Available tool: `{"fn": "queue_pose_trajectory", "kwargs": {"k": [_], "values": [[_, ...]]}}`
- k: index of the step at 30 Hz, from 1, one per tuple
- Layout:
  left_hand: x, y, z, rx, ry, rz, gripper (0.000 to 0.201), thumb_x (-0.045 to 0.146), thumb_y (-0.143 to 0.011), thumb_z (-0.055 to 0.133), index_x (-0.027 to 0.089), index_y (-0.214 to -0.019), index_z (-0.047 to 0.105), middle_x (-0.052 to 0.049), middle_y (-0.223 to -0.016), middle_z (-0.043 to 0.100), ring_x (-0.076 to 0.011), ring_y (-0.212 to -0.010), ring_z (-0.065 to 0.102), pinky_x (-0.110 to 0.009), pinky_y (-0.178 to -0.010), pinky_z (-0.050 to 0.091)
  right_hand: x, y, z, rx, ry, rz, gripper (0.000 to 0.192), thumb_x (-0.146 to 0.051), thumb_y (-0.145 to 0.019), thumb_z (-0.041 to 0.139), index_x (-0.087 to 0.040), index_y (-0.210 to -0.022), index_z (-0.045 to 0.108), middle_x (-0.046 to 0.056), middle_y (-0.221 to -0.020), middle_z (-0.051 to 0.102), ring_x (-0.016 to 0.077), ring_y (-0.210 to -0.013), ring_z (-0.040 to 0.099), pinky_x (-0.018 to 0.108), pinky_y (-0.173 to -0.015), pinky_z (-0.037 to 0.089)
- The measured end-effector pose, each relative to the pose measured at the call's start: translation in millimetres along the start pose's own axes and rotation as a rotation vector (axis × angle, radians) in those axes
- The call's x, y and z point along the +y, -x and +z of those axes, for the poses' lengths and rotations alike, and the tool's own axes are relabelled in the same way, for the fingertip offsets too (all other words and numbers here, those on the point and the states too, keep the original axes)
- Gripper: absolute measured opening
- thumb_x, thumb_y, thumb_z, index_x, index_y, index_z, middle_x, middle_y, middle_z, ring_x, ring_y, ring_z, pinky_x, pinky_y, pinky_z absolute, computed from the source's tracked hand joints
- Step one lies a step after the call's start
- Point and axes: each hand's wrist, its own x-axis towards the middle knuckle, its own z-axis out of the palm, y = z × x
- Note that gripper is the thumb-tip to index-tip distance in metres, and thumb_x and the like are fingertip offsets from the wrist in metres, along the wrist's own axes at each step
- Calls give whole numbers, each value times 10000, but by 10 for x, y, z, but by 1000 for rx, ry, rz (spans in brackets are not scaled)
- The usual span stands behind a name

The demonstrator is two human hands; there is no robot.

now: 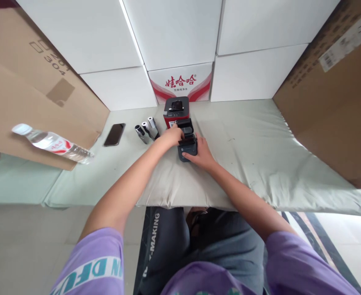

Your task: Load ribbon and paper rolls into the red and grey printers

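Note:
A small dark grey portable receipt printer (184, 152) sits on the padded cloth surface with its black lid (185, 123) raised. My right hand (202, 153) wraps round its right side, thumb across the front. At the open compartment, my left hand (173, 134) has its fingers bent inward from the left; the fingertips are partly hidden, and what they pinch is too small to make out. Just behind stands a red and black box-shaped device (176, 110). To the left, several paper rolls (145, 127) stand close together.
A black phone (114, 134) lies left of the rolls. Farther left, a clear water bottle (57, 145) appears tilted beside a large cardboard box (45, 82). Another cardboard box (330, 94) stands at the right. White cartons (180, 37) form a wall behind the pale green cloth (248, 135).

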Motion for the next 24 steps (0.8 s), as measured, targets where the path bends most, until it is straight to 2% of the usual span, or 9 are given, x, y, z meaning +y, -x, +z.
{"fn": "queue_pose_trajectory", "kwargs": {"k": [4, 7, 10, 13, 16, 19, 24], "values": [[107, 109, 13, -72, -177, -37, 291, 202, -785, 715, 216, -1037, 859, -152, -1184, 671, -286, -935, 716, -364, -842, 550, 0, -7, 0, -3, 4, -5, 1161, -709, -704, 776, -159, -1612, 306, 253, -1466, 508, 452, -1425, 460, 676, -1175, 401], [136, 87, 26, -75, -182, -86, 282, 193, -762, 738, 210, -1016, 859, -172, -1187, 672, -326, -983, 719, -396, -877, 554, 11, -17, 9, 3, 1, -20, 1143, -706, -699, 781, -168, -1598, 325, 245, -1459, 522, 453, -1414, 466, 675, -1170, 403], [161, 13, 42, -107, -177, -102, 252, 120, -717, 744, 166, -941, 851, -188, -1120, 702, -319, -930, 734, -373, -829, 551, 16, -22, 17, 6, 7, -21, 1138, -692, -699, 784, -153, -1594, 332, 247, -1452, 523, 448, -1413, 464, 661, -1178, 399], [153, -12, 35, -127, -165, -50, 225, 80, -719, 704, 126, -895, 836, -168, -947, 741, -298, -872, 736, -351, -799, 533, 15, -20, 19, -11, 4, -7, 1116, -685, -703, 780, -164, -1592, 350, 237, -1448, 514, 438, -1417, 467, 649, -1187, 397], [71, 38, 7, -143, -143, 82, 194, 110, -741, 667, 124, -846, 830, -137, -831, 753, -286, -841, 723, -355, -811, 523, 5, -21, 16, -25, 4, 4, 1075, -681, -711, 778, -202, -1584, 373, 218, -1443, 516, 434, -1415, 478, 653, -1184, 399], [-39, 103, -8, -92, -100, 168, 159, 144, -724, 681, 127, -796, 821, -128, -827, 741, -279, -847, 701, -351, -824, 530, -15, -30, 8, -39, 29, 9, 1060, -677, -712, 781, -203, -1573, 384, 220, -1423, 531, 436, -1402, 488, 655, -1163, 413], [-135, 160, 5, 71, 14, 169, 170, 173, -715, 725, 135, -844, 830, -130, -920, 685, -258, -860, 660, -360, -848, 545, -54, -39, -18, -65, 53, 33, 1042, -657, -727, 785, -167, -1561, 400, 232, -1408, 539, 420, -1391, 499, 615, -1164, 421]]}}
